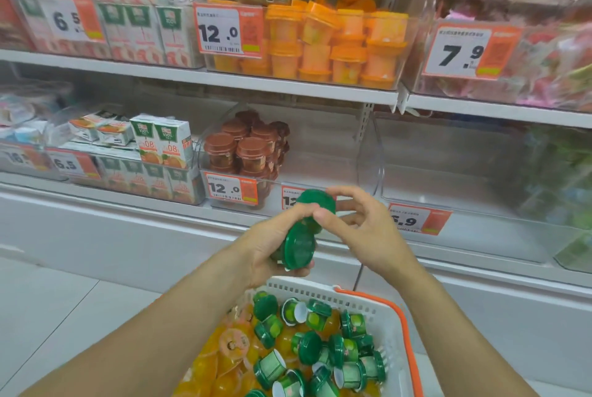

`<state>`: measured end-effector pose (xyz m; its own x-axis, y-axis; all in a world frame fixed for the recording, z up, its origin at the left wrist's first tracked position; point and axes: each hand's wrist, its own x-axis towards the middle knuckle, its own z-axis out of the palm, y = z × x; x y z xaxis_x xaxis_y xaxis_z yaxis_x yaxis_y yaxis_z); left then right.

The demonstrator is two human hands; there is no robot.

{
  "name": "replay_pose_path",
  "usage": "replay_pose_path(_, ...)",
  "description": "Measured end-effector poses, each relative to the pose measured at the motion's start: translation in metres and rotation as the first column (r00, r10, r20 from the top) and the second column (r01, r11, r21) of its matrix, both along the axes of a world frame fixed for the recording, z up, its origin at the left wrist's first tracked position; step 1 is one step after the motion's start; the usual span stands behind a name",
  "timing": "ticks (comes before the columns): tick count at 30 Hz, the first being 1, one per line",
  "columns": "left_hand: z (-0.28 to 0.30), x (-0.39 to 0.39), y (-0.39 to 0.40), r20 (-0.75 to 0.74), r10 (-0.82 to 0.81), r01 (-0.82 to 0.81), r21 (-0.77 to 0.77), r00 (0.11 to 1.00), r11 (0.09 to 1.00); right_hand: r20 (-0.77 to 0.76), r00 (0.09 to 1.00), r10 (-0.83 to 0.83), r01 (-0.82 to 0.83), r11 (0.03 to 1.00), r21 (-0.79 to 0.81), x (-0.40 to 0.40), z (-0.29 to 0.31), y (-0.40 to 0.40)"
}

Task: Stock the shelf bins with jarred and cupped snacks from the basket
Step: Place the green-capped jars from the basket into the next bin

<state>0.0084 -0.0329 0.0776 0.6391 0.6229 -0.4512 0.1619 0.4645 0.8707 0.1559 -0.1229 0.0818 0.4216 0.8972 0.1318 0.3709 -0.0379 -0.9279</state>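
My left hand [272, 244] grips a green-lidded cup [298, 247] lying on its side, lid toward me. A second green-lidded cup [317, 203] sits just above it, pinched between my left thumb and my right hand [362, 230]. Both hands hover above a white basket [378, 307] with an orange handle, which holds several green cups [320, 348] and yellow jelly cups [224, 361]. Straight ahead on the lower shelf stands a clear bin [320, 153] holding brown-lidded cups [246, 146] on its left side, with bare room on its right.
The upper shelf carries a bin of orange cups [336, 44], juice cartons [134, 28] at left and bagged sweets [560, 54] at right. Lower left holds more juice cartons [163, 143]. A clear bin [464, 172] stands at lower right. Orange price tags [230, 188] line the shelf edges.
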Motion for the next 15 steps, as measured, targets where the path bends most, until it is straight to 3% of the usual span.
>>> replay_pose_path(2, 0.018, 0.0, 0.009, -0.025, -0.016, 0.018, 0.073, 1.0, 0.997, 0.1, 0.994, 0.042, -0.042, 0.999, -0.002, 0.006, 0.02, 0.009)
replay_pose_path(8, 0.039, -0.01, 0.031, 0.004, -0.042, 0.04, 0.171, 0.999, 0.984, 0.157, 0.958, 0.239, -0.248, 0.968, 0.038, 0.032, 0.058, 0.052)
replay_pose_path(11, 0.034, -0.014, 0.039, 0.051, 0.0, -0.005, 0.089, 0.999, 0.996, 0.084, 0.958, 0.274, -0.275, 0.961, 0.007, 0.044, 0.058, 0.075)
replay_pose_path(15, 0.026, -0.016, 0.054, 0.174, 0.062, -0.034, -0.16, 0.983, 0.987, 0.087, 0.986, 0.142, -0.137, 0.988, -0.068, 0.061, 0.051, 0.104)
